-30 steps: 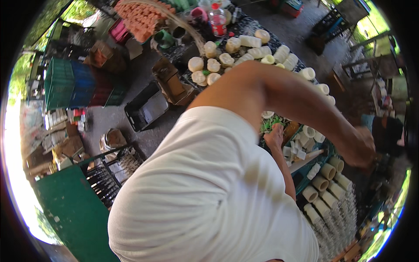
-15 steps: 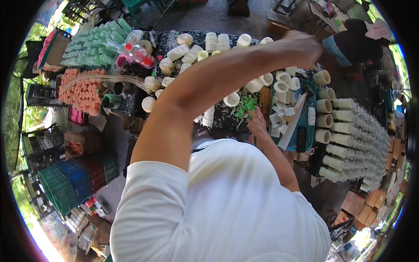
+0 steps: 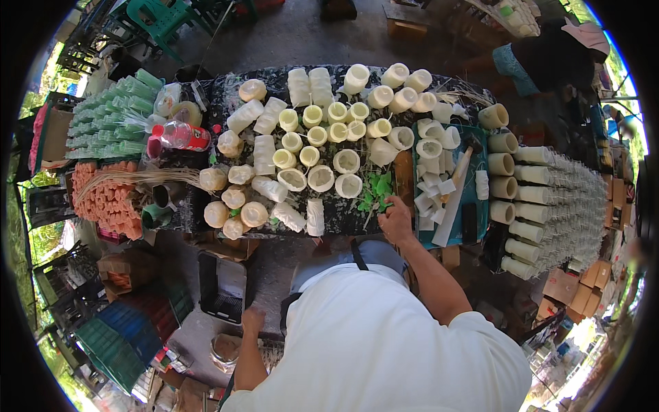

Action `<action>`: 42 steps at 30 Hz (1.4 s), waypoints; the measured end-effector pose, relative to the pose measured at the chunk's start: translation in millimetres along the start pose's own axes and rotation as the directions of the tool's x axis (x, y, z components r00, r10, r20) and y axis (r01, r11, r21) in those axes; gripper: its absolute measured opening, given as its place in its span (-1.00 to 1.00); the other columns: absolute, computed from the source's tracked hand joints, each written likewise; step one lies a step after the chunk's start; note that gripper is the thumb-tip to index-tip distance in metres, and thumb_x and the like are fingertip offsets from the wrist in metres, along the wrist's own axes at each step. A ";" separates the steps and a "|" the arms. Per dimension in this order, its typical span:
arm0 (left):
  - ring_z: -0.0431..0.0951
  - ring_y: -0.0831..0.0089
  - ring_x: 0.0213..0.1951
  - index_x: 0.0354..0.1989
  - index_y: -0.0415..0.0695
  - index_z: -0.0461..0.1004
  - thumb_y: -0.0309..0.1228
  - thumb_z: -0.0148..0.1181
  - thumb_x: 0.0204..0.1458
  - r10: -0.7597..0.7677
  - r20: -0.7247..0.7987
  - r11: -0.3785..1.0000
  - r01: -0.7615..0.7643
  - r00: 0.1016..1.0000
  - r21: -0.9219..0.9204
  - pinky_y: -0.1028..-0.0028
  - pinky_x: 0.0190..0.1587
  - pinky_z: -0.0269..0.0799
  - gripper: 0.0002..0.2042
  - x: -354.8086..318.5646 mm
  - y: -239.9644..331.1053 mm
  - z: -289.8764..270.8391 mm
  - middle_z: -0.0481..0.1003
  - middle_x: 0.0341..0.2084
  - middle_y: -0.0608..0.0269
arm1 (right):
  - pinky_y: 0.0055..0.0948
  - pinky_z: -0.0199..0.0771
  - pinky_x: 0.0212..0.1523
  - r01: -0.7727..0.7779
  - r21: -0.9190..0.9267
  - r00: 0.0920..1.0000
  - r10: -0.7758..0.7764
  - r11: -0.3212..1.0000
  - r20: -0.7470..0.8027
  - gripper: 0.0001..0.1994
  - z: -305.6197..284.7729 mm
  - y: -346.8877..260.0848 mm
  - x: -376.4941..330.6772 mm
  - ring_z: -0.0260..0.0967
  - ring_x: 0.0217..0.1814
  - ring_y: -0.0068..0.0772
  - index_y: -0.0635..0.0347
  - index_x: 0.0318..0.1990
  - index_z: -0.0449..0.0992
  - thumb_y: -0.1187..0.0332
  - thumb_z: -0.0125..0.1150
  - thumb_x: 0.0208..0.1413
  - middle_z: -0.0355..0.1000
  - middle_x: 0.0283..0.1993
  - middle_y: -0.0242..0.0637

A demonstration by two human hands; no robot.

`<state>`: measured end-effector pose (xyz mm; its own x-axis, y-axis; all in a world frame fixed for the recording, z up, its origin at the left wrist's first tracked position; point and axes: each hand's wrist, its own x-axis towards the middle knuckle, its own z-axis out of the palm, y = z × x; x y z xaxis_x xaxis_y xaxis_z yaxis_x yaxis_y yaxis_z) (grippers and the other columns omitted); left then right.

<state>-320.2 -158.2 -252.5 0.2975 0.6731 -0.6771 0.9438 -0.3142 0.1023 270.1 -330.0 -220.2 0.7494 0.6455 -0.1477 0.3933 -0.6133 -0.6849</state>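
Note:
My right hand [image 3: 396, 221] rests at the table's near edge with its fingers curled, beside a bunch of green leaf-shaped pieces [image 3: 376, 191]. Whatever it pinches, if anything, is too small to name. Low on the left, away from the table, my left hand [image 3: 253, 320] is closed in a fist near a black plastic crate [image 3: 223, 285]; its inside is hidden. Pale round cups [image 3: 320, 178] stand in a group left of the leaf pieces, several with yellowish insides. Ribbed white cylinders [image 3: 289, 216] lie nearer me.
At right, a teal tray [image 3: 439, 237] holds a hammer [image 3: 458, 185], white blocks and a dark phone-like slab [image 3: 469, 223]. Rows of pale cylinders [image 3: 528, 213] lie beyond it. A red-capped bottle [image 3: 184, 136], green pieces [image 3: 113, 117] and orange pieces [image 3: 103, 199] are at left. Another person [image 3: 549, 62] is far right.
My left arm has swung from across the table at the far right back to the lower left, uncovering the cups. My right hand stays by the green leaf-shaped pieces. The view has shifted slightly.

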 end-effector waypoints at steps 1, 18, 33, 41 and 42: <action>0.69 0.00 -0.17 -0.34 -0.13 0.68 -0.15 0.24 0.13 0.363 0.291 0.800 -0.456 0.885 0.389 0.07 -0.09 0.60 -0.71 -7.3 -53.6 30.8 0.66 -0.29 -0.04 | -0.05 0.44 0.08 -0.026 0.027 0.999 0.025 0.999 0.037 -0.83 2.4 -2.2 0.5 0.47 -0.03 0.06 0.31 -0.33 0.59 0.43 0.26 -0.10 0.50 -0.04 -0.02; 0.66 0.31 -0.17 0.08 -0.36 0.55 -0.23 0.38 0.11 -0.262 0.126 0.778 0.287 0.957 -0.559 0.34 -0.03 0.55 -0.52 28.1 191.5 -97.9 0.66 -0.18 -0.02 | -0.02 0.45 -0.23 -0.115 0.169 0.937 0.050 0.979 0.347 -0.90 10.7 -8.3 22.7 0.48 -0.23 0.13 0.24 -0.26 0.53 0.41 0.27 0.21 0.51 -0.32 -0.06; 0.62 0.44 -0.16 0.09 -0.32 0.54 -0.20 0.24 0.32 0.383 0.428 0.151 0.402 0.818 -0.903 0.48 -0.21 0.49 -0.61 81.7 411.3 -133.7 0.63 -0.12 0.15 | -0.04 0.21 0.43 -0.434 0.707 0.662 -0.335 0.558 0.671 -0.58 8.2 -26.5 28.7 0.07 0.54 0.13 -0.01 0.23 0.59 0.06 0.26 0.31 -0.05 0.59 0.04; 0.61 0.38 -0.42 -0.09 -0.35 0.58 -0.28 0.29 0.28 0.241 0.373 0.020 0.380 0.896 -0.925 0.48 -0.36 0.44 -0.70 81.7 412.1 -101.7 0.66 -0.33 0.12 | -0.02 0.41 0.19 0.318 0.398 0.697 -0.497 0.861 0.517 -0.59 -17.3 -37.5 39.1 0.36 0.26 0.12 -0.28 0.27 0.55 0.18 0.28 0.26 0.00 0.59 0.10; 0.61 0.38 -0.44 -0.11 -0.34 0.59 -0.29 0.31 0.26 0.209 0.366 0.026 0.369 0.907 -0.929 0.48 -0.36 0.44 -0.71 82.9 409.7 -99.7 0.66 -0.34 0.12 | -0.11 0.45 0.01 0.382 0.351 0.699 -0.516 0.855 0.495 -0.54 -17.1 -40.3 37.0 0.44 0.08 -0.04 -0.22 0.30 0.50 0.22 0.29 0.23 0.13 0.53 0.08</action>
<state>105.5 -164.4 -194.0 0.4148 0.2998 -0.8591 0.2676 0.8622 0.4300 291.1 -289.3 -185.9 0.0574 0.9930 -0.1029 0.4353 -0.1176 -0.8926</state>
